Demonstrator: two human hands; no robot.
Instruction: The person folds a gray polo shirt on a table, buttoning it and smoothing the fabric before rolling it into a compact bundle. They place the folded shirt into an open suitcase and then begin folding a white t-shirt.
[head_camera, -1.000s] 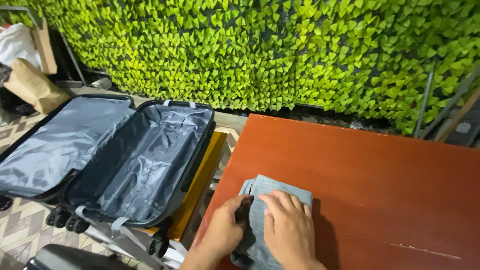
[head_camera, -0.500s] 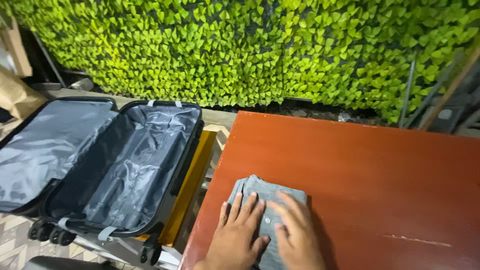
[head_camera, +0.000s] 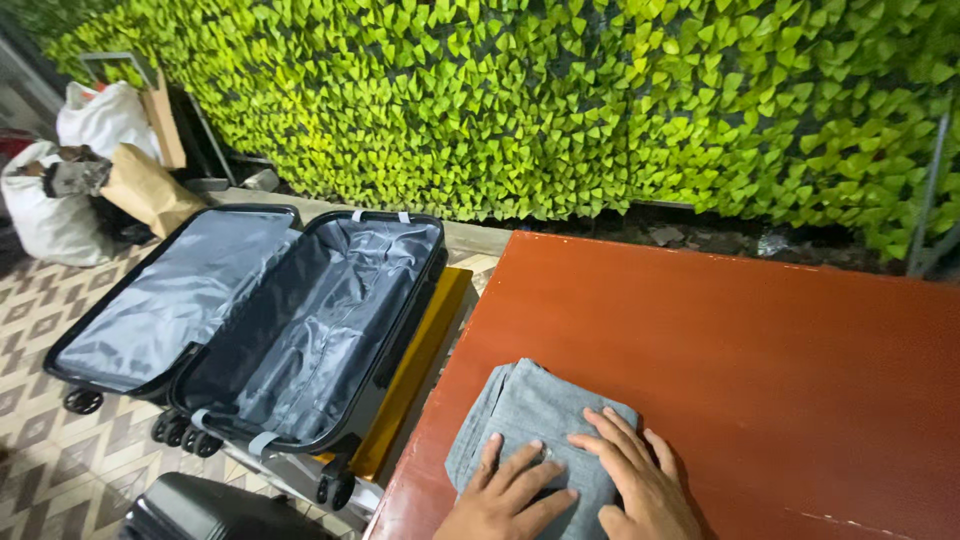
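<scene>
While both hands lie flat, fingers spread: left hand (head_camera: 505, 500) and right hand (head_camera: 640, 490) press folded grey cloth (head_camera: 535, 425) on desk (head_camera: 760, 350); cloth directly underneath, long axis pointing away; open suitcase (head_camera: 310, 330) sits off left, nearer left hand.

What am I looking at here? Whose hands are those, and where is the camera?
The camera sits on a person's head and looks down, so you see that person's own two hands. The left hand and the right hand lie flat, fingers spread, on a folded grey cloth. They press on it; they grip nothing. The cloth rests on a reddish-brown table. Beside the table, an open suitcase with grey lining lies on a yellow stand. Behind everything is a wall of green leaves, and bags sit in the far corner.
</scene>
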